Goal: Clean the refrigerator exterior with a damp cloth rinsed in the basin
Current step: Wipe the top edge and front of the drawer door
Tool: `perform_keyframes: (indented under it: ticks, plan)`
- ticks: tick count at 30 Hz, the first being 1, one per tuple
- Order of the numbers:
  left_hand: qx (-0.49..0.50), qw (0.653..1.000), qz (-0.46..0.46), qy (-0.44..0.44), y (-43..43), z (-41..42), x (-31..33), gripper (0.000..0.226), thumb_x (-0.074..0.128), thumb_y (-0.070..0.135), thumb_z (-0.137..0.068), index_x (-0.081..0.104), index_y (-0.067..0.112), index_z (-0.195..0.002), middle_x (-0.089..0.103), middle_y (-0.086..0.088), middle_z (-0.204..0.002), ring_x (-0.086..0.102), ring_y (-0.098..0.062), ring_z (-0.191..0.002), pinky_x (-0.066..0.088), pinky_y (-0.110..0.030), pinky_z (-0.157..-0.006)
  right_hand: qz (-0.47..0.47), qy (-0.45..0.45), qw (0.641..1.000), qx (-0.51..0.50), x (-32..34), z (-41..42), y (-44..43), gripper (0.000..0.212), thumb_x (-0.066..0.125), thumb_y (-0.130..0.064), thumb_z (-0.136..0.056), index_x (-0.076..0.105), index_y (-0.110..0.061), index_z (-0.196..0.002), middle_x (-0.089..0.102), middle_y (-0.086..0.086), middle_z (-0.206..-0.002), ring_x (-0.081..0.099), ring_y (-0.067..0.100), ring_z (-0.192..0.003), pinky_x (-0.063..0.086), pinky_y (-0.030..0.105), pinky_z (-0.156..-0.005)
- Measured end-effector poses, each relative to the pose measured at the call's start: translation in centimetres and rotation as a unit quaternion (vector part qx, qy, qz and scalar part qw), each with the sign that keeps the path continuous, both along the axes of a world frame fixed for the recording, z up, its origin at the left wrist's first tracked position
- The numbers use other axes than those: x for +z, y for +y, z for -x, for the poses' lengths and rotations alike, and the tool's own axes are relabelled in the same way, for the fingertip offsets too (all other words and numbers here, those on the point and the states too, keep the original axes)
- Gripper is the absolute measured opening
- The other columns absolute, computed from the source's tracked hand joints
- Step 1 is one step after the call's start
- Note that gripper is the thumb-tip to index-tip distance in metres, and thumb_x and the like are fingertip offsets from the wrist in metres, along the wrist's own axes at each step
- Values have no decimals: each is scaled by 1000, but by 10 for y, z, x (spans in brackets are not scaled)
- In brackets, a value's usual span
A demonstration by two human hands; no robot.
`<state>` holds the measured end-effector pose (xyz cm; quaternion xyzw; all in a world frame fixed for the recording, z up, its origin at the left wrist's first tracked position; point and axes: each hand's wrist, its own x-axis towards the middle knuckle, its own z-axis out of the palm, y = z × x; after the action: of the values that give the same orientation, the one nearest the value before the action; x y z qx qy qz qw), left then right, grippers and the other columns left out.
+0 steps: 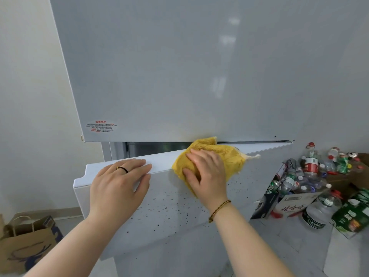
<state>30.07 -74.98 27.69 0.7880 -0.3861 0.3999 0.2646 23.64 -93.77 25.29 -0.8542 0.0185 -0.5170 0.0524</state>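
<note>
A pale grey refrigerator fills the view; its upper door (189,66) is closed and its lower door (165,208) stands slightly ajar, speckled with dark spots. A yellow cloth (225,154) lies over the top edge of the lower door. My right hand (205,172) presses flat on the cloth with the fingers spread. My left hand (117,182) rests flat on the same top edge, further left, wearing a black ring. No basin is in view.
A brown paper bag (26,240) stands on the floor at lower left. To the right, cardboard boxes (289,206) hold several empty plastic bottles (310,166), with green packs (353,216) beside them. A white wall (30,96) is left of the fridge.
</note>
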Motion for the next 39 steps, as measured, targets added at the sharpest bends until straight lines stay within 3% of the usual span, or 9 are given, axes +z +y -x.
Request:
perform_keyframes:
  ticks: [4, 9, 15, 19, 22, 27, 32, 35, 39]
  plan:
    - [-22, 999, 5, -29, -2, -19, -4, 35, 46, 28, -82, 76, 10, -79, 73, -5, -83, 69, -23, -75, 37, -27, -75, 33, 25, 999, -35, 4, 14, -47, 51, 30, -43, -97, 64, -5, -104, 69, 12, -104, 46, 20, -103, 33, 29, -94]
    - [-44, 994, 11, -95, -9, -50, -14, 51, 32, 33, -97, 74, 6, -84, 72, -9, -87, 49, -19, -95, 36, -31, -83, 15, -22, 997, -76, -12, 13, -63, 28, 38, -30, -95, 48, -10, -112, 59, 11, -115, 42, 26, -109, 29, 33, -100]
    - [-61, 997, 42, -15, -17, -70, -29, 29, 32, 39, -95, 51, 19, -104, 41, -6, -117, 38, -31, -109, 36, -42, -96, -114, -43, 989, -81, -21, 6, -40, 29, 42, -18, -82, 53, -4, -105, 54, 12, -110, 43, 18, -103, 38, 23, -95]
    - [-42, 988, 129, 78, -1, -59, -34, 35, 38, 40, -92, 43, 13, -114, 33, -11, -126, 29, -33, -116, 23, -32, -106, -400, -165, 899, -61, -2, 7, -17, 42, 43, -26, -82, 52, 6, -107, 50, 12, -102, 47, 16, -90, 38, 5, -72]
    - [0, 939, 241, 244, 13, -55, -24, 53, 53, 17, -87, 28, 15, -134, 21, -9, -146, 15, -23, -133, 16, -34, -105, -478, -277, 831, -59, 13, -8, 2, 45, 41, -26, -82, 44, 4, -114, 52, 22, -112, 51, 21, -89, 43, 14, -71]
    - [-78, 837, 271, 469, 27, -76, -21, 57, 40, 20, -95, 14, 23, -146, 30, -1, -148, 31, -19, -135, 25, -39, -111, -285, -212, 934, 26, 0, -70, 53, 35, 40, -33, -93, 45, -1, -106, 45, 16, -117, 42, 21, -107, 27, 10, -100]
    - [-92, 826, 244, 500, 32, -84, -26, 54, 38, 24, -95, 18, 26, -145, 34, -4, -147, 33, -21, -134, 26, -45, -111, -46, -145, 988, 41, -8, -128, 97, 27, 30, -29, -99, 46, -9, -106, 39, 8, -121, 38, 29, -111, 23, 29, -104]
    - [-76, 840, 243, 478, 31, -82, -21, 53, 36, 21, -95, 16, 21, -145, 24, -2, -151, 21, -14, -139, 14, -29, -113, 97, -115, 989, 10, -10, -144, 103, 26, 32, -27, -98, 46, -15, -116, 36, 3, -132, 31, 23, -124, 24, 31, -107]
    - [3, 946, 176, 271, 24, -67, -22, 57, 45, 32, -93, 19, 22, -143, 10, -1, -153, 4, -10, -139, 10, -31, -110, 245, -114, 962, -38, -6, -133, 72, 26, 39, -33, -94, 49, -26, -117, 56, -11, -126, 37, 17, -119, 18, 30, -107]
